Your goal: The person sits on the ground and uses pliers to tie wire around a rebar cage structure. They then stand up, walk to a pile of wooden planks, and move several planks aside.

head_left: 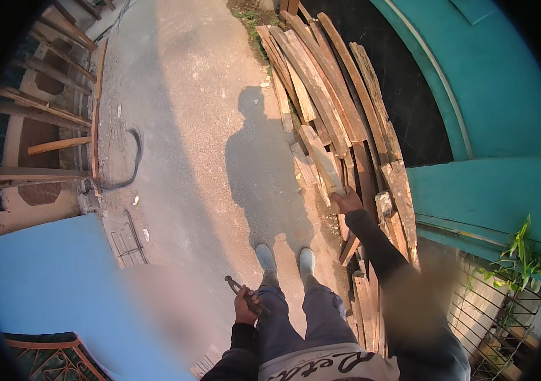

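My left hand [245, 307] is closed around the handles of dark metal pincers [233, 284], held beside my left thigh with the jaws pointing up and left. My right arm reaches forward and to the right. At its end, my right hand [348, 201] grips the near end of a pale wooden plank [320, 154]. The plank slants away from me along the left side of a long wood pile [340, 95], its far part over the other boards. I cannot tell whether it rests on them.
A teal wall [492, 190] borders the pile on the right, with a leafy plant [524, 257] and wire grid nearby. On the left are a blue panel [48, 267], timber framing [96, 114], a dark hose [136, 159] and a bent metal rod frame [132, 241]. I stand on a paved lane [188, 82].
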Motion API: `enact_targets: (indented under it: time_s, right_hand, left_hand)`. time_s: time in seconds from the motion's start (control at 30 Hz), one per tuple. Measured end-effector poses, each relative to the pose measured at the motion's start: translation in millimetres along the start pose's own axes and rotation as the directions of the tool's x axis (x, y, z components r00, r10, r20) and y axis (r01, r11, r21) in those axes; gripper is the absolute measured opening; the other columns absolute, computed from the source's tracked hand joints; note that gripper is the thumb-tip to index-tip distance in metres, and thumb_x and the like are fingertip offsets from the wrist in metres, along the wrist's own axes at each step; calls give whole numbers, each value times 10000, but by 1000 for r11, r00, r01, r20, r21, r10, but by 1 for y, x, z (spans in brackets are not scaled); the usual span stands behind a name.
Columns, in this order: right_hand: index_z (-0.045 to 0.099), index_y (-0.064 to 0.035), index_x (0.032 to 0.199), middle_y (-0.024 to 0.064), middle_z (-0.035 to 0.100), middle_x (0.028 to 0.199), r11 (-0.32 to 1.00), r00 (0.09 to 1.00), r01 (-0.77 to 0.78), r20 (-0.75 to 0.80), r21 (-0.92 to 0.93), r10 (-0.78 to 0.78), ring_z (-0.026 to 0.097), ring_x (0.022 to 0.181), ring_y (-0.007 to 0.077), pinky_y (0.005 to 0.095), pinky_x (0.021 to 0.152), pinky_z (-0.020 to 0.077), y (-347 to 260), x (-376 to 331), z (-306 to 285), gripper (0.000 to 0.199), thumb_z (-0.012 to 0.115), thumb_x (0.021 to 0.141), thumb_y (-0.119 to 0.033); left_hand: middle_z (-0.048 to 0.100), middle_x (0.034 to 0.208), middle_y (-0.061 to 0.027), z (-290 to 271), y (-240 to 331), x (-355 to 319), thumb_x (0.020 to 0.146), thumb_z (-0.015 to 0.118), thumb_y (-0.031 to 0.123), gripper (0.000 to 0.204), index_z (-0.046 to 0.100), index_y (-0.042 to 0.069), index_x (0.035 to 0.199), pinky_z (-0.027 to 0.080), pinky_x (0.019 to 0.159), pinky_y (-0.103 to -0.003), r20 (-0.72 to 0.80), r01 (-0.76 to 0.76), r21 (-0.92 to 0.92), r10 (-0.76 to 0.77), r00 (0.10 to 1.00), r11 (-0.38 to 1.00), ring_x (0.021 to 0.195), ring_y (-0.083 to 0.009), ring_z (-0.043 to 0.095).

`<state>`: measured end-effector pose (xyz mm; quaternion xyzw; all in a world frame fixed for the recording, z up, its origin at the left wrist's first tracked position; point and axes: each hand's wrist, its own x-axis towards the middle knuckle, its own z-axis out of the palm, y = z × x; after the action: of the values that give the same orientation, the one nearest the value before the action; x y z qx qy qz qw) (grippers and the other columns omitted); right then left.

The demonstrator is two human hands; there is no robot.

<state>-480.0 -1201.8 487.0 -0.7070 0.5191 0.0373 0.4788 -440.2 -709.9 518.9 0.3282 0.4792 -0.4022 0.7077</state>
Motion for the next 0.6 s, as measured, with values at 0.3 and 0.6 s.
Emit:
enact_targets:
  time_s: [0.3,0.6]
  right_hand:
    - [416,35,1413,313,548,1302,913,981,-62,-195,-404,-20,561,1206,409,464,1009,461,-60,-14,-116,836,587,865,-572]
    - [668,-18,1092,142,715,930,997,877,-49,476,-55,70,684,813,238,348,775,527,30,-226,21,477,675,851,-429]
  left_hand:
    - [476,688,-8,2,15,-90,964,571,257,199,501,120,838,402,510,-298,-27,-180,50,181,983,982,566,-146,451]
    - [465,680,-21,37,-2,-141,977,552,270,226,463,117,837,400,476,-291,-20,-342,38,343,939,939,545,-145,453]
